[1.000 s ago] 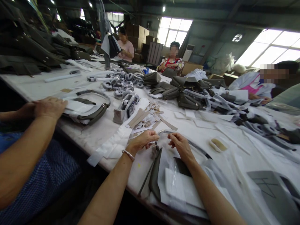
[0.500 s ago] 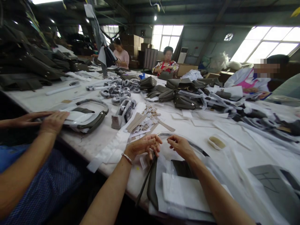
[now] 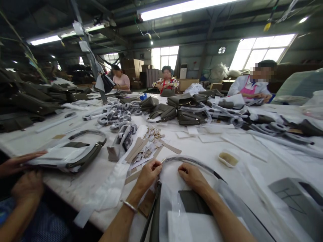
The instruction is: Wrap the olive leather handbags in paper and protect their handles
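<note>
Clock directions from the wearer's two hands, 12 straight ahead. White table (image 3: 199, 148) fills most of the view. Heap of dark olive bags (image 3: 186, 114) on it, far side, around 12. Bag being worked on (image 3: 195, 201) lies at 6, right at the near edge, under the right forearm; white padding sheet (image 3: 189, 227) on top, clear plastic around. Its wrapped handle (image 3: 214, 173) arcs past both hands, 12 to 2. Second wrapped bag (image 3: 75, 153) at 10, a co-worker's hand (image 3: 24, 161) touching its near end. Grey box with dark marks (image 3: 290, 198) at 4. Cluster of wrapped rings (image 3: 121, 114) between 10 and 11.

Left hand (image 3: 151, 171): fingertips together, just beside the handle's left end; can't tell if it grips it. Right hand (image 3: 191, 176): fingers curled in, thumb against index, nothing seen in it, inside the handle's arc.

Grey tape dispenser (image 3: 114, 153) at 10. Tan strips, loose pile (image 3: 146, 149), at 11. Small shallow dish (image 3: 228, 159) near 2–3. Bracelet (image 3: 129, 206) on left wrist.
</note>
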Motion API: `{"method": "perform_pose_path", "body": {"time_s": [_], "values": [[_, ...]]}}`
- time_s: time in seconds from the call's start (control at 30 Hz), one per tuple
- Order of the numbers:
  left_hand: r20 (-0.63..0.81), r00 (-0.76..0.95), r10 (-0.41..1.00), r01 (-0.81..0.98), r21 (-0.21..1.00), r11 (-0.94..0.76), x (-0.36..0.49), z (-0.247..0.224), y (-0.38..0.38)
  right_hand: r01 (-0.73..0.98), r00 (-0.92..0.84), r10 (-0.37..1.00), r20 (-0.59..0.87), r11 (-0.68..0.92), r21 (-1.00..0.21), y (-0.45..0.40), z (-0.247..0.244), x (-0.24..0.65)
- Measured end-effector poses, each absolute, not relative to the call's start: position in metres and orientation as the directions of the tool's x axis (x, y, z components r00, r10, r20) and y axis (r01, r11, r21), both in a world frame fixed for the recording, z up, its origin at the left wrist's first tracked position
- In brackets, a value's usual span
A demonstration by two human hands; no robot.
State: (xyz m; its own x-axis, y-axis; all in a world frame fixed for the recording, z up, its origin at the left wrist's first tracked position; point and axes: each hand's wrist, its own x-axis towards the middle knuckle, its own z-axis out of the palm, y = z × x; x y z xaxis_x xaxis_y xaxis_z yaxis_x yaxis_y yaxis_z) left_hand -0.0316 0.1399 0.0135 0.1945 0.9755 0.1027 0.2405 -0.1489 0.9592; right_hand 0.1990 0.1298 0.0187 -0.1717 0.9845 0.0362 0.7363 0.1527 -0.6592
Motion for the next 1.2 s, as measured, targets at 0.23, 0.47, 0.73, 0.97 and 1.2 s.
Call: {"method": "perform_pose_path", "body": {"time_s": [0.23, 0.47, 0.73, 0.97, 1.2], "values": [[0.0, 0.179, 0.984, 0.181, 0.983, -0.032, -0.03, 0.01, 0.14, 0.78, -0.169, 0.981, 0.092, 0.19, -0.597, 0.126, 0.01, 0.195], [0.029, 0.274, 0.961, 0.376, 0.917, -0.135, -0.026, 0.045, 0.137, 0.835, -0.104, 0.976, 0.194, 0.191, -0.516, 0.123, 0.0, 0.189], [0.244, 0.29, 0.925, 0.784, 0.494, -0.376, -0.027, 0.04, 0.19, 0.785, -0.175, 0.963, 0.205, 0.262, -0.561, 0.134, -0.025, 0.2], [0.334, 0.131, 0.934, 0.903, 0.349, -0.251, -0.046, 0.064, 0.25, 0.735, -0.198, 0.953, 0.23, 0.3, -0.609, 0.139, -0.034, 0.207], [0.27, -0.045, 0.962, 0.968, 0.249, -0.024, -0.082, 0.078, 0.322, 0.694, -0.282, 0.943, 0.178, 0.329, -0.641, 0.145, -0.039, 0.216]]}}
